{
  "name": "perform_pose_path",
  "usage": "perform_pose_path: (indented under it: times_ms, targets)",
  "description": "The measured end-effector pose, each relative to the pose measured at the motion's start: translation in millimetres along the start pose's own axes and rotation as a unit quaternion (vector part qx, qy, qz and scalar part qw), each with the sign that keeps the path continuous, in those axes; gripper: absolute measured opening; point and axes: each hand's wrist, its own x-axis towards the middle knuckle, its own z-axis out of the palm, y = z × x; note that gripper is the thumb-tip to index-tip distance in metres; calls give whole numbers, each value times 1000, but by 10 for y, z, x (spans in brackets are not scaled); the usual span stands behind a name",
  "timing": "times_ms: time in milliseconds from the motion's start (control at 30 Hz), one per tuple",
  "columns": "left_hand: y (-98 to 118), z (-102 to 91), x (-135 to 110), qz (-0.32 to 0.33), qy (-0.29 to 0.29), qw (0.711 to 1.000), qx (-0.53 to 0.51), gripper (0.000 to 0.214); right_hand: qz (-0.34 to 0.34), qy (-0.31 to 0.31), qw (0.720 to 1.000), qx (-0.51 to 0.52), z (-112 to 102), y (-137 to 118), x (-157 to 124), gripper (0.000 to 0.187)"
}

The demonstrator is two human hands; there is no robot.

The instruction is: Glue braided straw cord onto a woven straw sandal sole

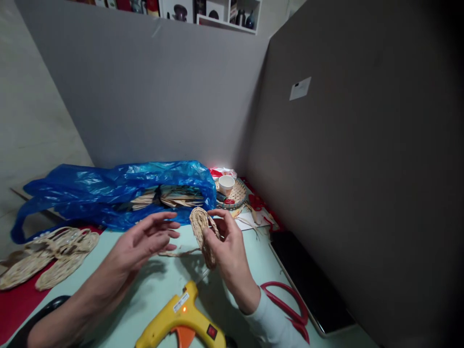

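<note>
My right hand (226, 249) is closed round a small oval piece of woven straw (203, 232), held on edge above the pale green table (159, 295). My left hand (143, 241) hovers just to its left with the fingers stretched out towards the straw piece, holding nothing. A loose straw strand (177, 252) trails on the table below the two hands. A yellow glue gun (181, 316) lies at the near edge, its small light lit.
A blue plastic bag (119, 191) holding straw strips lies at the back. Woven straw sandals (47, 256) rest on a red mat at left. Red scissors (286, 302) and a dark tablet (308, 285) lie at right. A white cup (226, 184) sits on a woven tray (237, 195). Grey partitions close in behind and right.
</note>
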Motion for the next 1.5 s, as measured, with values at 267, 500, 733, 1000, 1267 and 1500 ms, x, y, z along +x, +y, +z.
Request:
perform_pose_path:
  times_ms: [267, 500, 733, 1000, 1267, 1500]
  targets:
    - [46, -239, 176, 36, 32, 995, 83, 35, 26, -99, 995, 17, -7, -136, -56, 26]
    - [-78, -244, 164, 31, 2, 996, 85, 57, -11, -132, 991, 4, 24, -134, -155, 23]
    - [-31, -226, 116, 29, -117, 989, 90, 42, -41, -153, 987, -35, 34, -141, -241, 25]
    - [27, -179, -3, 2, -131, 984, 119, 25, -69, -133, 985, -81, 40, -145, -257, 26]
    - [-60, -107, -31, 17, -59, 990, 128, 23, -118, -86, 981, -130, 81, -101, -355, 30]
    - [-62, -2, -60, 23, 8, 992, 122, 21, -167, -86, 966, -177, 148, -56, -457, 37]
